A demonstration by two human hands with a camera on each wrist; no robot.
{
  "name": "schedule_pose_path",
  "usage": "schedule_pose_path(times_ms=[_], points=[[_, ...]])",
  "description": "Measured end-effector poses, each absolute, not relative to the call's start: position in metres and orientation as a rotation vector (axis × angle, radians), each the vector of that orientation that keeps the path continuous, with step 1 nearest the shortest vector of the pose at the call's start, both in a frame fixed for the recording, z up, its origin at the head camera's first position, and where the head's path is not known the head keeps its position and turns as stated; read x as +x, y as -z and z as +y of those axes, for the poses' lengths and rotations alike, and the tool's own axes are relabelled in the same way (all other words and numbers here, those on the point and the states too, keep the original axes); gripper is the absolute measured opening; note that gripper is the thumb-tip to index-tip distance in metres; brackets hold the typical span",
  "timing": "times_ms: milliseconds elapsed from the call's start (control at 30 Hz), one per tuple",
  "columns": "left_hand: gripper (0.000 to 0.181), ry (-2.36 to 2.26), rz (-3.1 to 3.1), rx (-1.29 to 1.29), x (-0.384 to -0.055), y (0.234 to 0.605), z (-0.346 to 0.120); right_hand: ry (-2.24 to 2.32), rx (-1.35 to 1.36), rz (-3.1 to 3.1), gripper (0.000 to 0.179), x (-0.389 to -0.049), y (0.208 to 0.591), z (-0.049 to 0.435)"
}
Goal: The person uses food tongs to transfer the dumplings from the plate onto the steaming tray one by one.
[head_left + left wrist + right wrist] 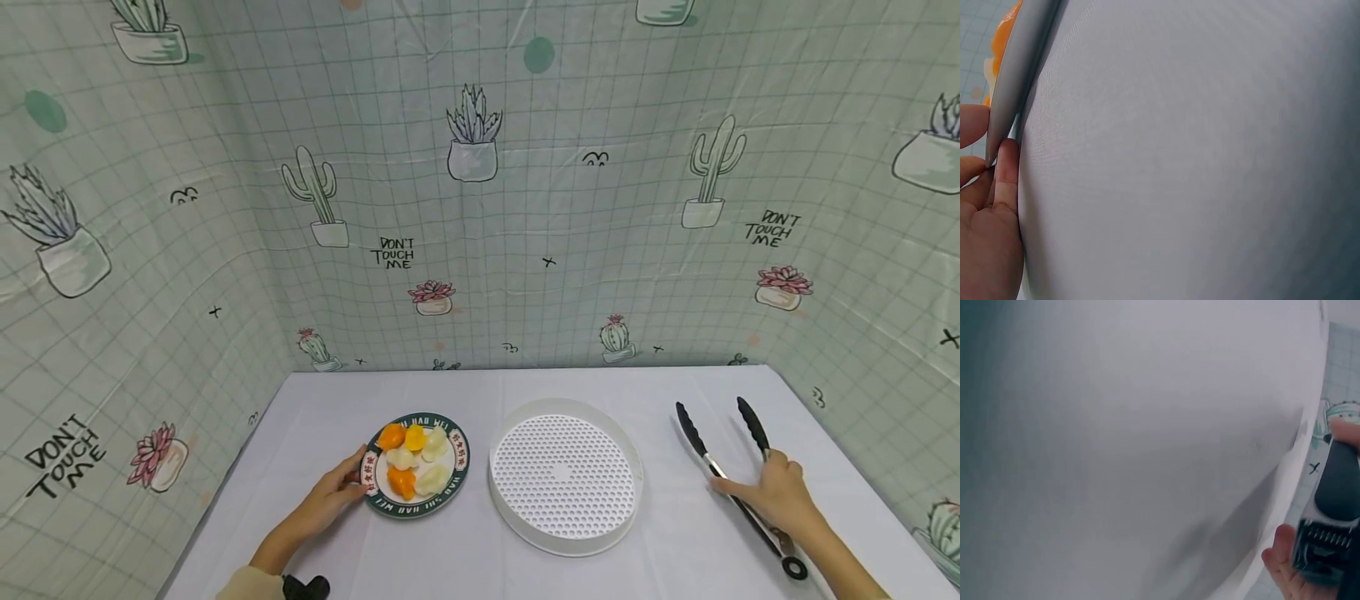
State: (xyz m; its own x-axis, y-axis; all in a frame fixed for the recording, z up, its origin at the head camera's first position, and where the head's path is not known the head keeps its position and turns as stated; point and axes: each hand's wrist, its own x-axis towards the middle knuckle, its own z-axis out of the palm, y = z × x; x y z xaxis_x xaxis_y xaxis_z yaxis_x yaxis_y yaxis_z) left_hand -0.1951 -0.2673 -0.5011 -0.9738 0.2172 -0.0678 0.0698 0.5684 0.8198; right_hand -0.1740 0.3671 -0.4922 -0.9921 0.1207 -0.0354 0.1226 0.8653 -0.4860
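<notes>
"What do we hold?"
"Left grip pinches the round green-rimmed plate, left of the round white perforated tray; right grip clasps silver-and-black metal tongs, right of it."
"Handling?"
"Likely springy tongs: we squeeze mid-arm; slick, rigid plate: rim."

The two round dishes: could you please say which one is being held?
The green-rimmed plate: the left grip holds its edge, whereas the white perforated tray lies untouched.

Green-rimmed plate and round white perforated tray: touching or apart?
Apart. The head view shows white tablecloth between the plate and the tray.
</notes>
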Motion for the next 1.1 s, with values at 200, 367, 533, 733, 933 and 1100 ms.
schedule_pose_path(times_ms=[200, 367, 533, 733, 933, 1100], points=[[0.065, -1.364, 2.630, 0.251, -0.195, 0.500, -0.268, 0.817, 0.112, 3.069, 0.109, -0.174, 0.486, 0.364], [0.064, -1.368, 2.625, 0.252, -0.194, 0.499, -0.268, 0.831, 0.082, 3.079, 0.105, -0.174, 0.479, 0.357], [0.064, -1.397, 2.604, 0.227, -0.195, 0.502, -0.268, 0.889, 0.030, 3.111, 0.096, -0.170, 0.471, 0.346], [0.064, -1.423, 2.587, 0.173, -0.197, 0.505, -0.266, 0.952, -0.040, 3.146, 0.083, -0.165, 0.463, 0.328], [0.065, -1.445, 2.563, 0.130, -0.196, 0.505, -0.266, 1.007, -0.067, 3.148, 0.059, -0.165, 0.455, 0.310], [0.067, -1.455, 2.552, 0.108, -0.196, 0.506, -0.267, 1.042, -0.123, 3.136, 0.065, -0.163, 0.446, 0.293]])
